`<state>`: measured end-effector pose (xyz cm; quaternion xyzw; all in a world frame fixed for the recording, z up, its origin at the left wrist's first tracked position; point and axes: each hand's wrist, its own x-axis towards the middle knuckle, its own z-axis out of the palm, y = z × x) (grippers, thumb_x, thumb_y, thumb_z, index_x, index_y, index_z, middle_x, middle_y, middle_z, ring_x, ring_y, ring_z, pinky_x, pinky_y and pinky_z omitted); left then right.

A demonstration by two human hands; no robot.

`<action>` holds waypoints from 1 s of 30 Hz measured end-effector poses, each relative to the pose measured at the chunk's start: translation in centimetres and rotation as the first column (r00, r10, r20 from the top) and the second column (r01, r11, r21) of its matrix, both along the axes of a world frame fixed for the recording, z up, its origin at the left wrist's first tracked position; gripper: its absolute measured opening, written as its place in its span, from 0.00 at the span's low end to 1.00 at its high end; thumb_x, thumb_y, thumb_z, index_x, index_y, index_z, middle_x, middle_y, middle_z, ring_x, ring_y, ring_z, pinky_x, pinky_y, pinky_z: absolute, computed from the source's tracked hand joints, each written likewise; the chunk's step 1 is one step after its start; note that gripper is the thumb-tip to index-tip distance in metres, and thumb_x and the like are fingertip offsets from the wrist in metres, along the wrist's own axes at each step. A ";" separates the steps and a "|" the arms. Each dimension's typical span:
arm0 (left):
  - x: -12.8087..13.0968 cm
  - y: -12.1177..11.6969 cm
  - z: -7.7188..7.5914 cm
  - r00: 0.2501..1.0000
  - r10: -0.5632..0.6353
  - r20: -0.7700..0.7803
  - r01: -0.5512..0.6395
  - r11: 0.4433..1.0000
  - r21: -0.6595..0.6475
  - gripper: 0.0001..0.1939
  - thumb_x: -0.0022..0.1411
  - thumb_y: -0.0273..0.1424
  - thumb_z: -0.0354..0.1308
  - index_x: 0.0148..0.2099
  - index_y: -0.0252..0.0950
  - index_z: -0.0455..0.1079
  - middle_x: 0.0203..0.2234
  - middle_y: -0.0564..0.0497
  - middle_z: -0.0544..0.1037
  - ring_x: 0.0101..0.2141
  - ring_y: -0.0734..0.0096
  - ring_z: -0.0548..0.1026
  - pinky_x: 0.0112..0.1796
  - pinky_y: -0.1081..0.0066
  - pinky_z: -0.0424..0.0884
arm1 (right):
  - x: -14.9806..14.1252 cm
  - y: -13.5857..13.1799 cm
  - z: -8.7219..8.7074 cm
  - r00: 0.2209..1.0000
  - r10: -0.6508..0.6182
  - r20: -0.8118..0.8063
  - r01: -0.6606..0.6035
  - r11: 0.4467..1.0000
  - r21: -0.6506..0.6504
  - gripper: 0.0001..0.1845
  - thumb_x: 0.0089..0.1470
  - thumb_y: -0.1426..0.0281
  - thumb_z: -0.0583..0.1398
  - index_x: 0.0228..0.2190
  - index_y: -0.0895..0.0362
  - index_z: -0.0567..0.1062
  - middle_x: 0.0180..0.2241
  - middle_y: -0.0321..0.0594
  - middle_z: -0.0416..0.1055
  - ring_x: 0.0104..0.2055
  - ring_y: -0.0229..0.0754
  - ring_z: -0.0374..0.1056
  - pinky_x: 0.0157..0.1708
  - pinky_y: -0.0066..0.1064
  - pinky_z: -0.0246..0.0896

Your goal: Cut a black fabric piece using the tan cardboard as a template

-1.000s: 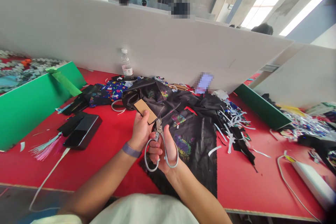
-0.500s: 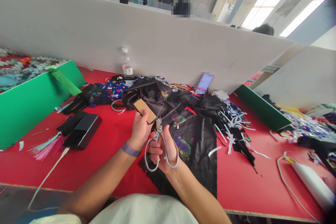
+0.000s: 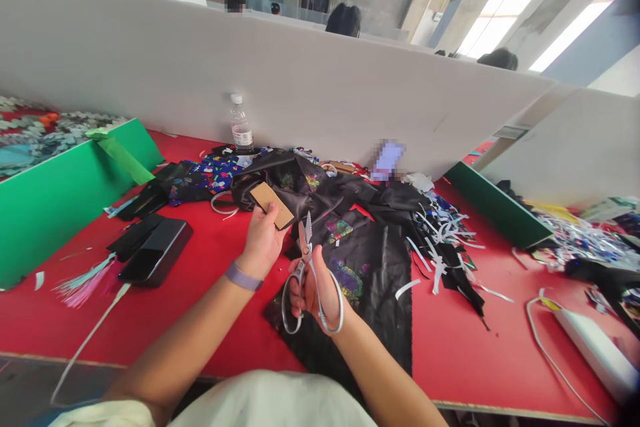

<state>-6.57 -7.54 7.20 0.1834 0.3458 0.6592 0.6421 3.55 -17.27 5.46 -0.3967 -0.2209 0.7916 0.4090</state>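
Over black fabric, scissors now apart from, brown card

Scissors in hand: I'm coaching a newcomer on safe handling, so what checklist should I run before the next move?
1. Scissors held in the right hand: ok.
2. Tan card held in the left hand: ok.
3. Left thumb clear of the blades: ok.
4. Left fingertips under the card clear: cannot tell, hidden.
5. Bottle upright and capped: ok.
6. Red table free of loose scraps: not ok, white strips lie at right.
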 end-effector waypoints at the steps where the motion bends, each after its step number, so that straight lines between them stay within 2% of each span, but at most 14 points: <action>1: 0.0 0.0 0.1 1.000 0.001 -0.003 -0.001 1.000 -0.002 0.06 0.59 0.25 0.60 0.38 0.38 0.67 0.34 0.54 0.79 0.38 0.71 0.77 0.44 0.63 0.75 | 0.1 0.0 -0.4 0.999 -0.006 0.053 0.005 1.000 0.017 0.40 0.48 0.31 0.44 0.31 0.55 0.65 0.16 0.27 0.58 0.13 0.31 0.51 0.14 0.25 0.55; 5: 0.1 -0.1 0.7 1.000 0.002 -0.013 -0.002 1.000 -0.014 0.05 0.60 0.23 0.57 0.37 0.39 0.66 0.34 0.55 0.78 0.37 0.72 0.77 0.43 0.64 0.75 | 0.5 -0.1 -1.4 0.965 -0.041 0.259 0.019 0.996 0.085 0.42 0.40 0.28 0.48 0.31 0.55 0.66 0.16 0.26 0.58 0.13 0.31 0.52 0.13 0.26 0.56; 9: -0.1 -0.2 1.1 0.998 -0.019 -0.052 0.018 0.999 -0.026 0.04 0.61 0.23 0.56 0.37 0.38 0.66 0.32 0.54 0.78 0.35 0.72 0.77 0.41 0.65 0.75 | 1.0 -0.4 -1.4 0.910 -0.061 0.410 -0.020 0.982 0.189 0.42 0.41 0.29 0.48 0.32 0.56 0.67 0.16 0.28 0.58 0.14 0.33 0.54 0.13 0.26 0.54; 14: -0.3 -0.1 1.4 0.997 -0.035 -0.075 0.033 0.999 -0.029 0.05 0.61 0.23 0.56 0.38 0.37 0.67 0.32 0.54 0.78 0.34 0.74 0.77 0.37 0.69 0.75 | 1.7 -0.4 -1.7 0.875 -0.046 0.482 -0.106 0.953 0.284 0.39 0.48 0.32 0.45 0.32 0.55 0.67 0.17 0.29 0.58 0.14 0.33 0.55 0.13 0.27 0.54; 19: -0.5 -0.2 1.6 0.996 -0.041 -0.075 0.038 0.998 -0.042 0.06 0.60 0.22 0.57 0.38 0.38 0.67 0.31 0.55 0.78 0.34 0.75 0.77 0.37 0.71 0.75 | 2.2 -0.4 -2.0 0.831 -0.095 0.549 -0.141 0.917 0.372 0.36 0.53 0.36 0.44 0.32 0.55 0.67 0.18 0.30 0.57 0.15 0.33 0.55 0.14 0.26 0.53; 30: -1.4 -0.1 1.2 0.993 -0.077 -0.094 0.076 0.997 -0.016 0.08 0.56 0.25 0.63 0.36 0.37 0.66 0.32 0.54 0.78 0.36 0.72 0.77 0.42 0.65 0.74 | 2.8 -0.2 -1.5 0.786 -0.047 0.616 -0.223 0.908 0.354 0.36 0.54 0.36 0.43 0.32 0.56 0.67 0.17 0.30 0.56 0.15 0.33 0.54 0.15 0.26 0.54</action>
